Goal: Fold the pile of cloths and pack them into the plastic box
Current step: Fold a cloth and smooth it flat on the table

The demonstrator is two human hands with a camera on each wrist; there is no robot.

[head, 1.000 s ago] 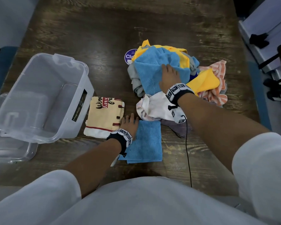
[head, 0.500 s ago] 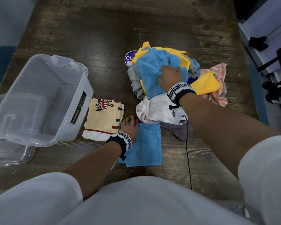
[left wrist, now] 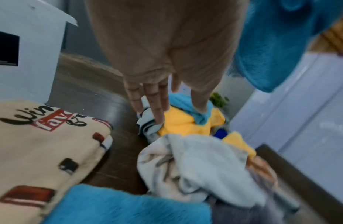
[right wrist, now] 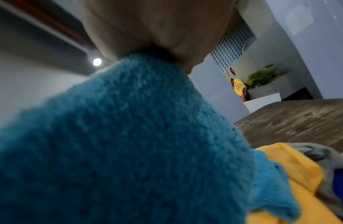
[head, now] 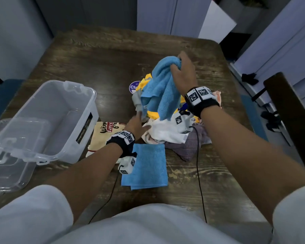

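Note:
My right hand grips a light blue towel and holds it up above the cloth pile; the right wrist view is filled by that towel. The pile holds yellow, grey, white, purple and striped orange cloths. My left hand reaches toward the pile's left side with straight fingers, holding nothing. Two folded cloths lie near me: a cream printed one and a blue one. The clear plastic box stands empty at the left.
The box's clear lid lies under the box at the table's left edge. A round purple sticker shows behind the pile. Thin black cables run from my wrists across the table. A dark chair back stands at the right.
My right hand closed on the light blue towel and lifted it off the pile. My left hand left the folded blue cloth and moved forward toward the pile. The head view tilted up.

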